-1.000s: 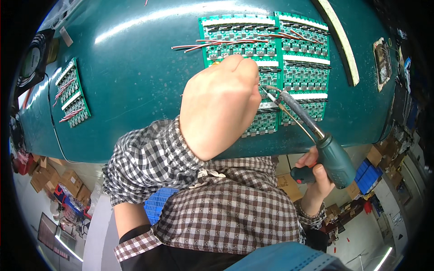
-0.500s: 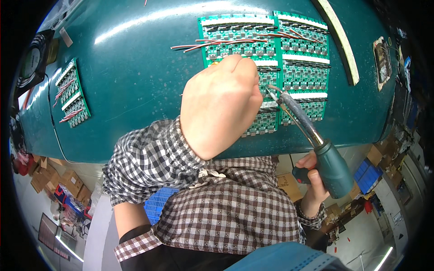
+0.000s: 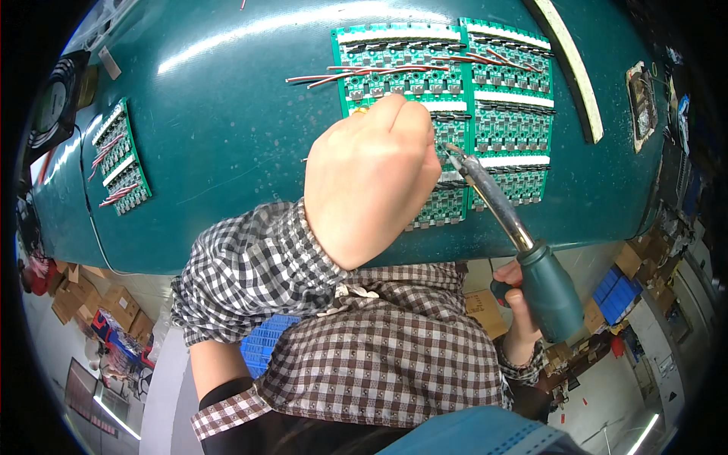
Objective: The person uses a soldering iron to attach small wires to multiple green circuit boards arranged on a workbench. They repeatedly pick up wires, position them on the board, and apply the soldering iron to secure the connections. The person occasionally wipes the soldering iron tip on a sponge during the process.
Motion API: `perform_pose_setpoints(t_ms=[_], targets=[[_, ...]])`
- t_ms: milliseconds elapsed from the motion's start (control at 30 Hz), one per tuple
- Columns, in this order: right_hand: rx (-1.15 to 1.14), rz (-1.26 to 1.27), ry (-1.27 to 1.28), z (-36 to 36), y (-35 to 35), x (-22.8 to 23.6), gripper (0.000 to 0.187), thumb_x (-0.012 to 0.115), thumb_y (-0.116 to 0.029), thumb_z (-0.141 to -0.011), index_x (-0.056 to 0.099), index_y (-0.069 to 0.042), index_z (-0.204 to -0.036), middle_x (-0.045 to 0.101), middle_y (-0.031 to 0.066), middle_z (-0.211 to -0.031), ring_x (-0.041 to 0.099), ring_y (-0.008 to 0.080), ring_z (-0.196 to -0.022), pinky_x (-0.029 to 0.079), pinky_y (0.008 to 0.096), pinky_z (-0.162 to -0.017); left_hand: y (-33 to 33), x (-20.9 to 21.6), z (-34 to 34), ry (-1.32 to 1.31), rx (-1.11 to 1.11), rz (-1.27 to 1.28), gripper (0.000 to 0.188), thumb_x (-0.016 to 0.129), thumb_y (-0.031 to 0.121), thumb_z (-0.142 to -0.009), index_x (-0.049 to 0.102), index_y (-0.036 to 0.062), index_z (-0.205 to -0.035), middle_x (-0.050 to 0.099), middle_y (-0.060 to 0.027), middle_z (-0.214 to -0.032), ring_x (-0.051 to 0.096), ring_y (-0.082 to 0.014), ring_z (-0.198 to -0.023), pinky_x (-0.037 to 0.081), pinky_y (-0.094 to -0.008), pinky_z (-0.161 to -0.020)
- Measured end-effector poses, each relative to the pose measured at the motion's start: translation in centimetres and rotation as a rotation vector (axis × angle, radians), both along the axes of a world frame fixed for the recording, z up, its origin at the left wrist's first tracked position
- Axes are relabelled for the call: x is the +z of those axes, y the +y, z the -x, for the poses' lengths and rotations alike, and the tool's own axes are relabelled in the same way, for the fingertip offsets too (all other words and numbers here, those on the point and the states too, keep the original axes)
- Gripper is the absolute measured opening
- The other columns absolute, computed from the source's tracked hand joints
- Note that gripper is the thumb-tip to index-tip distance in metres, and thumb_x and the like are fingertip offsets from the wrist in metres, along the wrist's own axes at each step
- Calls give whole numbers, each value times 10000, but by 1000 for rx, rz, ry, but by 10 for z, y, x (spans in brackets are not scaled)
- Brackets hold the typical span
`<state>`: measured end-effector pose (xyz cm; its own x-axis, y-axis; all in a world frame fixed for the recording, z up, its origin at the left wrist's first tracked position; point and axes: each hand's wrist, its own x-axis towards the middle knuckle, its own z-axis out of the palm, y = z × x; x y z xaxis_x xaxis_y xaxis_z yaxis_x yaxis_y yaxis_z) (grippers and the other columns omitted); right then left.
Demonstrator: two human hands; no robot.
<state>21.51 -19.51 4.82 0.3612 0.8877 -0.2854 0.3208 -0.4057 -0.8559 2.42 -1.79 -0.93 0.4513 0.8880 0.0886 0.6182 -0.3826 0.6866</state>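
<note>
My left hand (image 3: 371,182) is closed in a fist over the left green circuit board panel (image 3: 402,89). Its fingertips, and anything between them, are hidden behind the knuckles. A soldering iron (image 3: 552,292) with a dark green handle and trigger is gripped in my right hand (image 3: 522,315). Its metal shaft slants up and left, the tip lying over the panel close beside my left hand. Against that panel's right side lies another circuit board panel (image 3: 512,130), with white strips and black parts in rows. Thin red, white and black wires (image 3: 387,70) rest across the upper rows.
Far left on the green table (image 3: 227,144) lies a smaller circuit board (image 3: 121,155) with short wires, near a black fan (image 3: 54,106). A curved pale strip (image 3: 574,68) lies right of the panels. Beyond it sits a worn, stained block (image 3: 641,106).
The soldering iron has shifted slightly left and down at its handle, and its tip has moved a little left toward my left hand. The left fist has barely moved.
</note>
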Motion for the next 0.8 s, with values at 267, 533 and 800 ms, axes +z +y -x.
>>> perform_pose_setpoints(t_ms=[267, 533, 800], targets=[[28, -7, -33, 1, 2, 0, 348, 828, -276, -736, 686, -16, -920, 665, 59, -822, 631, 187, -760, 492, 302, -695, 0, 1, 0, 21, 2, -5, 128, 676, 31, -707, 575, 73, -774, 569, -45, -718, 586, -219, -622, 467, -330, -555], [69, -15, -138, 5, 8, 3, 334, 804, -327, -752, 685, -40, -873, 661, 48, -798, 614, 214, -739, 493, 325, -678, -1, 0, -1, 31, 14, -5, 131, 679, 35, -705, 576, 70, -778, 576, -46, -725, 590, -215, -625, 472, -327, -563], [71, -19, -166, 4, 7, 2, 347, 800, -351, -751, 685, -44, -863, 662, 49, -797, 617, 216, -738, 495, 328, -675, -1, 2, 0, 37, 3, 2, 127, 681, 35, -708, 582, 71, -779, 586, -43, -731, 596, -209, -622, 476, -323, -565]])
